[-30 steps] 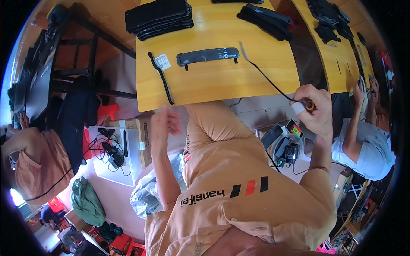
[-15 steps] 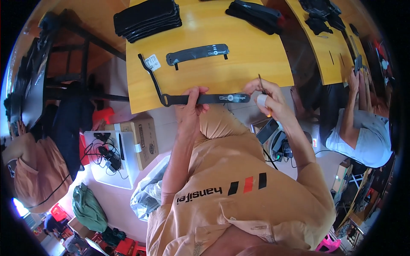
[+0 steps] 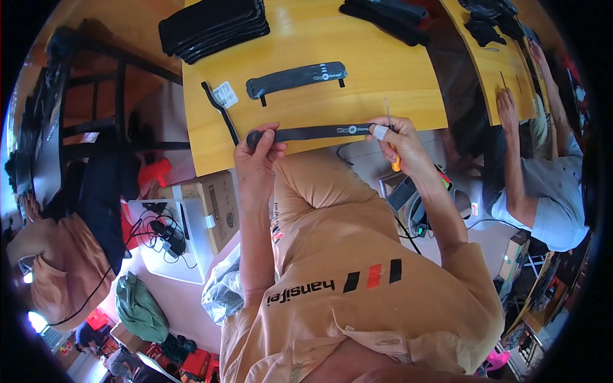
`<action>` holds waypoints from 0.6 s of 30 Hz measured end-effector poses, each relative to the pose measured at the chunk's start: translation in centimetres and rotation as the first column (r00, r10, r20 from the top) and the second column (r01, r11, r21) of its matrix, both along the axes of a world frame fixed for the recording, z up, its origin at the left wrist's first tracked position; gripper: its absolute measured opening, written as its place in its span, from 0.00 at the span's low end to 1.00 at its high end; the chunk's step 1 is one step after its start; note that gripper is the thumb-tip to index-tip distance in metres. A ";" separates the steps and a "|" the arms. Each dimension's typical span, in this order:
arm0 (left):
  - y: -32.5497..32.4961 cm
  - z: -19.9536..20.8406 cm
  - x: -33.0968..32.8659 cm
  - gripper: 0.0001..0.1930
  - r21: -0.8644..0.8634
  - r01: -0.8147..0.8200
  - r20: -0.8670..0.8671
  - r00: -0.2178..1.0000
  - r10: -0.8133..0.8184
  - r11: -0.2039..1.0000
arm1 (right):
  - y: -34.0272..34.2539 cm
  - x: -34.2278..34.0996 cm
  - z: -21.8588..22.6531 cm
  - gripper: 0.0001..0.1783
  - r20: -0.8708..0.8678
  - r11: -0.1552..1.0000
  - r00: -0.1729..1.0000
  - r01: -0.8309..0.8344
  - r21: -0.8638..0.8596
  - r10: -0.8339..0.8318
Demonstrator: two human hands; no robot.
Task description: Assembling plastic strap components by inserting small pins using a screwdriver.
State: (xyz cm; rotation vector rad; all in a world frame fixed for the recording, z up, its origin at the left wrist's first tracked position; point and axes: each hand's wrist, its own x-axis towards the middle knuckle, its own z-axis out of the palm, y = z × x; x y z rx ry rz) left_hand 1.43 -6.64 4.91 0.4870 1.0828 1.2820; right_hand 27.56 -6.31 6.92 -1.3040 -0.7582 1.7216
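A dark strap (image 3: pixel 313 133) with pale printing is stretched level between my hands, just over the near edge of the table. Its left end is pinched by my left hand (image 3: pixel 258 156), which covers the ring there. My right hand (image 3: pixel 403 143), with a white wrap (image 3: pixel 380 132) on one finger, grips the strap's right end. Also in that hand is a thin-shafted tool with an orange handle (image 3: pixel 396 164), its shaft pointing away from me. A narrow black strap part (image 3: pixel 221 108) runs from the table toward my left hand. Farther back lies another printed dark strap (image 3: pixel 297 78).
Folded black straps are piled in a stack (image 3: pixel 214 29) at the far left of the yellow table (image 3: pixel 370 96). More black pieces (image 3: pixel 383 20) lie far right. A white label (image 3: pixel 225 94) is on the left side. A co-worker's hand (image 3: pixel 507 112) rests on the neighbouring table.
My left hand has slid left along the strap and now covers its ring end. The strap has risen slightly away from me. A co-worker's hand at right has moved onto the neighbouring table.
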 end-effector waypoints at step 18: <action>6.8 -3.7 -1.6 0.08 0.083 -0.020 -0.599 0.798 0.066 0.996 | 8.2 -2.0 -4.7 0.06 0.233 0.978 0.961 0.111 0.178 -0.152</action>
